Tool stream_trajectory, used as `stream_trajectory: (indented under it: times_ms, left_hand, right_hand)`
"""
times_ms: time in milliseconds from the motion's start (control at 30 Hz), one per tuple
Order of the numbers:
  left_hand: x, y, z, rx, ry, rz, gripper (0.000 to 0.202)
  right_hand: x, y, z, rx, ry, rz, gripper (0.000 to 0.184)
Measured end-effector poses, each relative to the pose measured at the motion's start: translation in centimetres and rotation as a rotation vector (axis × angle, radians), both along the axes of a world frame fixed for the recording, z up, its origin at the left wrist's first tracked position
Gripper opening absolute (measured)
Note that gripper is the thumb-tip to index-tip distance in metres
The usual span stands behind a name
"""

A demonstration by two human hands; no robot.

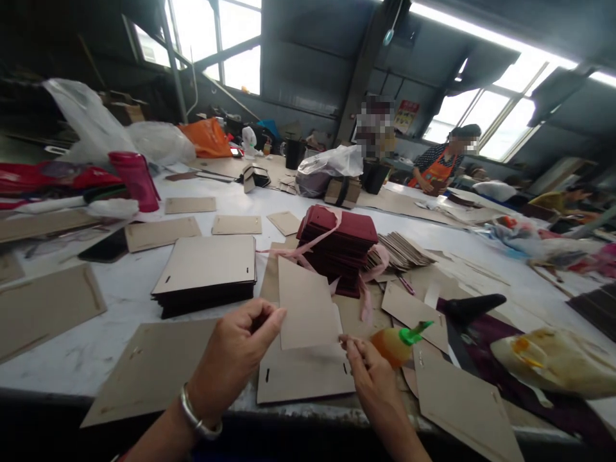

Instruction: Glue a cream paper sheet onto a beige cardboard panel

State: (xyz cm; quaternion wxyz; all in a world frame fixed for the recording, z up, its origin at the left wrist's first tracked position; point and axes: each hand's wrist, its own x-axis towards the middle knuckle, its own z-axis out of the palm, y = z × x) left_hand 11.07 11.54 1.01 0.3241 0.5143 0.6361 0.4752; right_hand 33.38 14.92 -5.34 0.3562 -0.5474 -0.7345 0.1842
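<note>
My left hand (235, 356) pinches the left edge of a brown cardboard piece (308, 308), holding it upright over the table. My right hand (370, 375) grips the same piece at its lower right corner, fingers closed. A silver bracelet (195, 417) circles my left wrist. Under the held piece lies a flat cardboard panel with slots (303, 378). Just right of my right hand lies an orange glue bottle with a green nozzle (399, 343). Behind it stands a stack of dark red pieces (339, 247) tied with pink ribbon.
A dark stack topped by cardboard (206, 273) sits left of centre. Loose cardboard panels (48, 308) cover the white table (120, 295). A pink tumbler (136, 179) and plastic bags stand at the far left. Another person in an orange apron (440, 168) works at the back right.
</note>
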Motion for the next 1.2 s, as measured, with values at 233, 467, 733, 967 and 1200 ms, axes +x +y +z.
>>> stream_trajectory:
  times_ms: [233,467,733,967,1200]
  left_hand:
    - [-0.5,-0.8,-2.1,-0.101,-0.207,0.006,0.041]
    - [-0.1,-2.5,-4.4,-0.257,-0.153,0.014,0.041]
    - [1.1,-3.4,-7.3,-0.333,0.165,0.002,0.037]
    - [1.1,-3.1,-8.3,-0.373,0.32,-0.032,0.031]
    - [1.2,-2.8,-8.5,-0.447,0.444,-0.054,0.025]
  right_hand:
    - [0.1,0.5,-0.4,-0.291,0.063,-0.025,0.045]
    - [1.2,0.8,0.1,-0.413,0.054,0.007,0.042]
    - [2.9,0.3,-1.5,-0.437,-0.087,0.068,0.032]
    - [2.8,0.3,-2.2,-0.414,-0.177,0.079,0.033]
    - [2.6,0.2,-2.2,-0.4,-0.26,0.086,0.031]
